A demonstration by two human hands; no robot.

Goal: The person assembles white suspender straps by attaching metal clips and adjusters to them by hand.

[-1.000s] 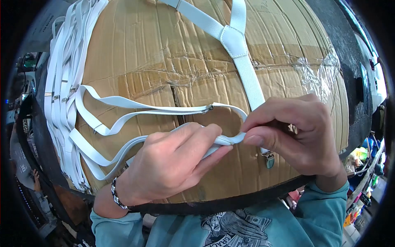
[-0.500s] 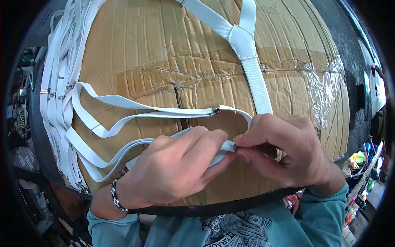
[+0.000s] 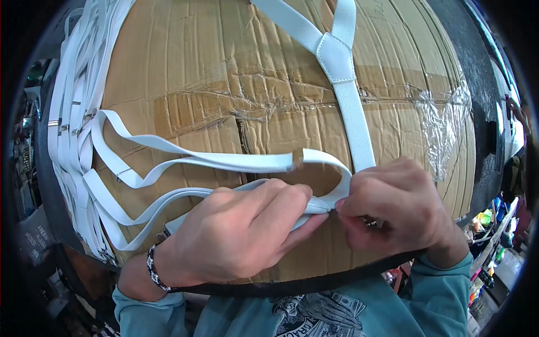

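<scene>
White elastic suspenders [image 3: 359,129] lie across a cardboard sheet, their straps meeting at a stitched Y-shaped patch [image 3: 336,58]. My left hand [image 3: 241,230], wearing a beaded bracelet, is closed over folded strap, pinching it near the fingertips. Just right of it, my right hand [image 3: 393,208] pinches the white strap where it loops back; a bit of metal shows under its fingers, mostly hidden. Above both hands runs a strap [image 3: 241,162] with a blurred metal slider [image 3: 297,158], its loop curving down to my right fingers.
A thick bundle of white suspenders [image 3: 73,135] with metal sliders hangs along the left edge. Cardboard [image 3: 185,118] with wrinkled brown tape and clear plastic film [image 3: 441,135] covers the work surface. Coloured clutter [image 3: 494,236] sits beyond the right edge.
My right hand has shifted slightly right, apart from my left fingertips. The strap loop between the slider and my right hand has grown wider and rounder.
</scene>
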